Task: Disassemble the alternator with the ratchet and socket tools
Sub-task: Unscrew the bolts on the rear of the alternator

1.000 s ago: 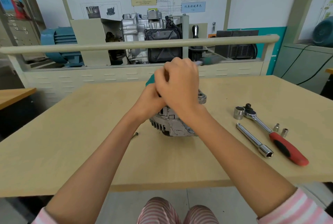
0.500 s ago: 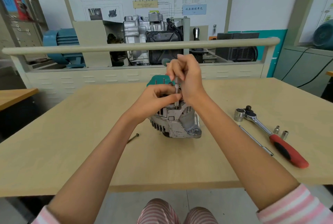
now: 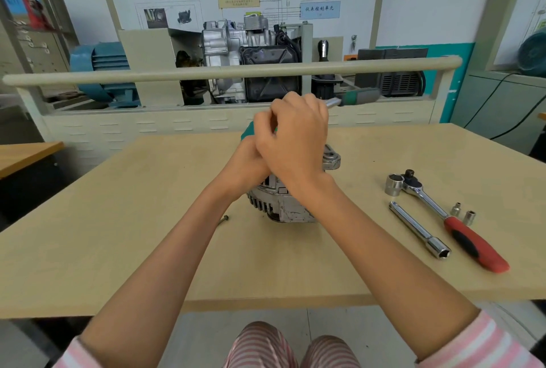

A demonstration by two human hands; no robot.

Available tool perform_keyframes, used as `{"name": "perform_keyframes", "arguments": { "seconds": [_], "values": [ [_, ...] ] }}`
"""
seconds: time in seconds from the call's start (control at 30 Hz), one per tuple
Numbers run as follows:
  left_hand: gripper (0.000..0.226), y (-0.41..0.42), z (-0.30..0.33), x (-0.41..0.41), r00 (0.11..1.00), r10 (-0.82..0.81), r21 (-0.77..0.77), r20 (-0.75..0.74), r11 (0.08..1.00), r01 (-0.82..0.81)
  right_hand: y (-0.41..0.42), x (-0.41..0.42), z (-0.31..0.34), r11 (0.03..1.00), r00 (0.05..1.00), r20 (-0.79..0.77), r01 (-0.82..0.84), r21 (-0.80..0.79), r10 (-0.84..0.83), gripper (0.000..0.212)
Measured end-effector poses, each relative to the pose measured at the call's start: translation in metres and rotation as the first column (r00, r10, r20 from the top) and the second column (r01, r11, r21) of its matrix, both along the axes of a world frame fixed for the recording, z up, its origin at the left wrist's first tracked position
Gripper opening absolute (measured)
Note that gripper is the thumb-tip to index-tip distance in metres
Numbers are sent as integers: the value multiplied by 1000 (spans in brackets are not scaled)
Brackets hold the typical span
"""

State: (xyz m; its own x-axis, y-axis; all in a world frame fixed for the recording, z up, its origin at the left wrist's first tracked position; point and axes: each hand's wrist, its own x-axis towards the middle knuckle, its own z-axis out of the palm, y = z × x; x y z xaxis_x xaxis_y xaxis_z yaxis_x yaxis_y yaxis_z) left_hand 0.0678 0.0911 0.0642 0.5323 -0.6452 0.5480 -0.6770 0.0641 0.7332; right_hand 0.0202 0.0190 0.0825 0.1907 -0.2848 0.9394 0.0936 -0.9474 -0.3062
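The silver alternator (image 3: 283, 208) stands in the middle of the wooden table (image 3: 118, 234), mostly covered by both hands. My right hand (image 3: 295, 143) grips the head end of a green-handled ratchet (image 3: 359, 96) above the alternator, and the handle sticks out to the right. My left hand (image 3: 245, 163) sits under and beside the right hand at the alternator's top. Its fingers are hidden. A green part (image 3: 247, 131) shows just behind the hands.
Right of the alternator lie a red-handled ratchet (image 3: 461, 228), a large socket (image 3: 394, 185), a chrome extension bar (image 3: 419, 230) and two small sockets (image 3: 464, 213). A loose bolt (image 3: 223, 219) lies by my left forearm. A beige rail (image 3: 206, 72) and engine display stand behind the table.
Half a second ago the tool's vertical shaft showed between my hands. Now my right hand covers it and the green handle has swung out to the right, as it was one second ago.
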Motion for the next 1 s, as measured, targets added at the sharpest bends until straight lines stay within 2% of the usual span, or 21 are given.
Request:
{"name": "perform_keyframes", "arguments": {
  "seconds": [0.07, 0.1, 0.13, 0.23, 0.27, 0.3, 0.33, 0.4, 0.47, 0.53, 0.57, 0.6, 0.67, 0.7, 0.8, 0.87, 0.93, 1.0],
  "values": [
    [27, 0, 0, 1, 1000, -8, 44, -16, 999, 9, -2, 0, 7, 967, 973, 18, -229, 114, 229, 36],
    [24, 0, -1, 2, 1000, -18, 58, -23, 998, 19, -5, 0, 10, 915, 933, 35, -357, 188, 357, 40],
    [19, 0, 0, 2, 999, -29, 66, -32, 997, 31, -7, -1, 13, 830, 871, 61, -484, 279, 487, 41],
    [4, 1, -1, 7, 998, -47, 73, -44, 996, 50, -13, -6, 20, 464, 594, 171, -751, 470, 786, 37],
    [6, 1, -1, 8, 998, -46, 71, -49, 996, 49, -16, -6, 22, 393, 537, 200, -781, 485, 820, 38],
    [4, 1, -1, 8, 997, -48, 65, -56, 997, 51, -17, -6, 22, 363, 512, 214, -793, 489, 832, 39],
    [2, 1, -2, 8, 997, -53, 57, -63, 997, 57, -16, -5, 22, 365, 514, 215, -793, 487, 830, 39],
    [7, 0, -1, 6, 996, -57, 50, -64, 997, 60, -12, -5, 18, 450, 588, 205, -761, 467, 783, 40],
    [11, 0, -1, 5, 997, -47, 59, -63, 997, 51, -10, -2, 12, 638, 728, 166, -670, 381, 666, 40],
    [19, -1, -1, 4, 998, -10, 49, -57, 999, 13, -10, 1, 6, 875, 898, 88, -439, 204, 430, 39],
    [17, -2, -1, 3, 999, 14, 45, -52, 999, -12, -9, 2, 3, 956, 962, 59, -273, 108, 268, 36],
    [13, -2, -1, 3, 998, 36, 39, -46, 999, -34, -7, 3, 0, 993, 992, 48, -118, 33, 116, 31],
    [14, -3, 0, 3, 997, 66, 37, -36, 997, -65, -4, 3, -4, 999, 997, 70, 25, -29, -23, 26],
    [13, -3, 0, 2, 997, 64, 41, -34, 997, -63, -3, 2, -4, 1000, 997, 80, -2, -20, 4, 24],
    [13, -1, 0, 2, 999, 13, 52, -45, 999, -11, -6, 1, 4, 956, 960, 40, -279, 91, 277, 31],
    [17, -1, 0, 2, 999, -3, 60, -52, 998, 7, -8, 0, 11, 860, 883, 38, -464, 212, 468, 38],
    [5, -1, -1, 3, 998, -15, 58, -58, 998, 18, -9, -3, 16, 687, 757, 83, -628, 365, 648, 38],
    [14, 0, 0, 5, 998, -13, 61, -54, 998, 16, -13, -5, 19, 524, 635, 136, -723, 450, 760, 38]
  ]
}}
